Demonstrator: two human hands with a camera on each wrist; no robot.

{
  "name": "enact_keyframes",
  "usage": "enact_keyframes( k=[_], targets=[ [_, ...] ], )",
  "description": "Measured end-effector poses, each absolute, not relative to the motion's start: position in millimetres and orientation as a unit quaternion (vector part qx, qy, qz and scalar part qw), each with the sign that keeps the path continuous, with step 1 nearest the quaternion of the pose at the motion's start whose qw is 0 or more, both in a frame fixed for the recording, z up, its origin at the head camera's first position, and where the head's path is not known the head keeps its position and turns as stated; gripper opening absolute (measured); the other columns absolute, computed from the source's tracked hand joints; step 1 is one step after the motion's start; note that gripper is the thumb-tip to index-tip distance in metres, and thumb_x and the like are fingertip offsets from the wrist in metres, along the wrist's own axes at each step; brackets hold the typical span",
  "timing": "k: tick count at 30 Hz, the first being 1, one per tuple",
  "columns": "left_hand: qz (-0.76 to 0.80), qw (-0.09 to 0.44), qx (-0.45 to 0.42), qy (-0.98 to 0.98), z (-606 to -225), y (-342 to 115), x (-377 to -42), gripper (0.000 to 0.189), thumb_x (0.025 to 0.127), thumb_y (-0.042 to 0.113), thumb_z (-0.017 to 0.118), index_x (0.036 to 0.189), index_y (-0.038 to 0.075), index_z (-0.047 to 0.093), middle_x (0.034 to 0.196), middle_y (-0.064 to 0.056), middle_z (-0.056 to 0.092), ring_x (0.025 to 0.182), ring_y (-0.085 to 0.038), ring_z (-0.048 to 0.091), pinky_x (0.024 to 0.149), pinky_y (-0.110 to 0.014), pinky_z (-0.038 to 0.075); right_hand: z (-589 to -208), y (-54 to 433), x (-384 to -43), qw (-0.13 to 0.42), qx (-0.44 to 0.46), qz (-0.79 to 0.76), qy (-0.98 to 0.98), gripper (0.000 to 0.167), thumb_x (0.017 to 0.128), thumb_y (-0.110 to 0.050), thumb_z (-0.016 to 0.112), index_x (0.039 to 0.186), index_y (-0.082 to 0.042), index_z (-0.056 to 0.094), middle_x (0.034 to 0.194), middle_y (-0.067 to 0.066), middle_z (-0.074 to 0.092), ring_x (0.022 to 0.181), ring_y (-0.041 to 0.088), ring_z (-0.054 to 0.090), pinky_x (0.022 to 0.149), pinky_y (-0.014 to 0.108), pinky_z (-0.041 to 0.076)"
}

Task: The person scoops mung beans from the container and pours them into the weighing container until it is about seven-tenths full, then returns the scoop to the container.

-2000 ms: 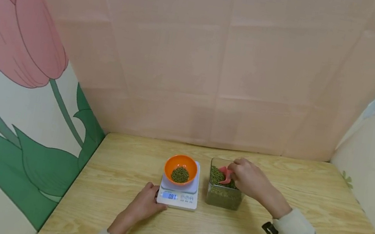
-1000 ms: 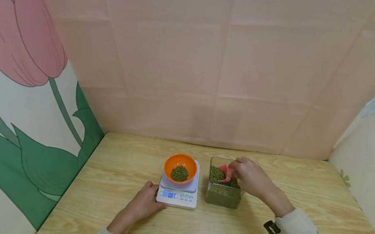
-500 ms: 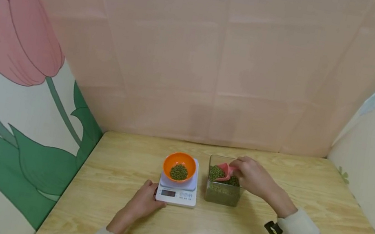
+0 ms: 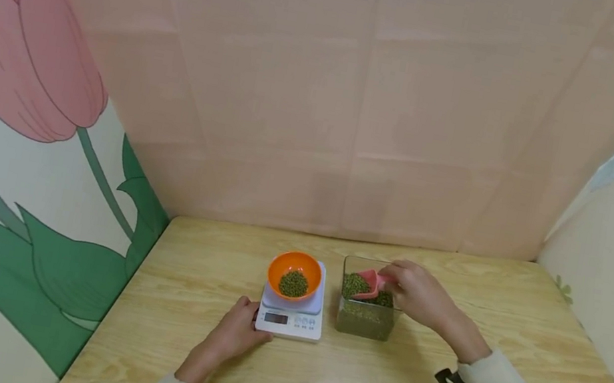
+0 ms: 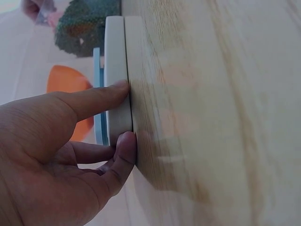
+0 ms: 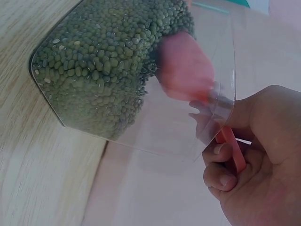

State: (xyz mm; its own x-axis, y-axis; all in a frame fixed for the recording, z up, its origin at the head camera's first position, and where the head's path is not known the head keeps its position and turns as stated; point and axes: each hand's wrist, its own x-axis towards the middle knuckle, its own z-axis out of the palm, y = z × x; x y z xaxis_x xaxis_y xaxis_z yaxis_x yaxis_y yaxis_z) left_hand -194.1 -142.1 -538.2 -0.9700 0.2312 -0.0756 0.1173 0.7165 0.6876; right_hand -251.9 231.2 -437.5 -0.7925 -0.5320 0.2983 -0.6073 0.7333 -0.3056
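Note:
A white kitchen scale [image 4: 288,327] bears an orange bowl [image 4: 281,262] with a small heap of mung beans [image 4: 293,283] in it; the scale's display looks dark. My left hand [image 4: 236,332] holds the scale at its front left corner, and the left wrist view shows fingers [image 5: 106,99] against its side. To the right stands a clear square container [image 4: 364,323] part filled with mung beans [image 6: 103,61]. My right hand [image 4: 418,295] grips the handle of a pink scoop [image 4: 371,283], whose bowl is inside the container, against the beans. How full the scoop is cannot be seen.
The wooden table [image 4: 196,268] ends at a pinkish sheet [image 4: 266,144] behind. Walls with painted flowers flank it left and right. The container stands close beside the scale, with a narrow gap between them.
The scale's display, lit and showing about 0.87 earlier, has gone dark. The scoop has shifted slightly and turned in the container with my right hand. My left hand stays at the scale.

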Motion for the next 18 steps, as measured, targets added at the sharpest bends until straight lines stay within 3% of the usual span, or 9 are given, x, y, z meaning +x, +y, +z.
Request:
enact_keyframes(
  k=[7, 14, 18],
  targets=[
    [0.354, 0.059, 0.11, 0.927, -542.1, -142.4, -196.0, 0.056, 0.085, 0.018, 0.09, 0.133, -0.004, 0.068, 0.107, -0.008, 0.059, 0.093, -0.017, 0.05, 0.083, -0.032, 0.049, -439.9, 235.0, -251.2, 0.096, 0.298, 0.205, -0.928, 0.015, 0.096, -0.005, 0.076, 0.11, -0.001, 0.079, 0.106, 0.012, 0.079, 0.099, 0.034, 0.074, 0.088, 0.053, 0.06],
    [0.356, 0.059, 0.114, 0.926, -542.8, -143.8, -195.1, 0.059, 0.085, 0.017, 0.09, 0.134, -0.006, 0.067, 0.106, -0.009, 0.058, 0.092, -0.018, 0.05, 0.082, -0.033, 0.05, -442.7, 238.1, -249.9, 0.086, 0.275, 0.217, -0.933, 0.02, 0.097, -0.01, 0.076, 0.115, -0.001, 0.077, 0.114, 0.017, 0.078, 0.122, 0.05, 0.067, 0.106, 0.064, 0.05],
    [0.358, 0.057, 0.114, 0.925, -542.4, -143.7, -194.9, 0.059, 0.084, 0.017, 0.09, 0.133, -0.005, 0.067, 0.106, -0.009, 0.058, 0.092, -0.018, 0.05, 0.083, -0.033, 0.05, -443.9, 238.7, -251.2, 0.085, 0.271, 0.225, -0.932, 0.02, 0.097, -0.01, 0.076, 0.116, -0.001, 0.077, 0.115, 0.018, 0.078, 0.124, 0.051, 0.065, 0.109, 0.064, 0.048]
  ],
)
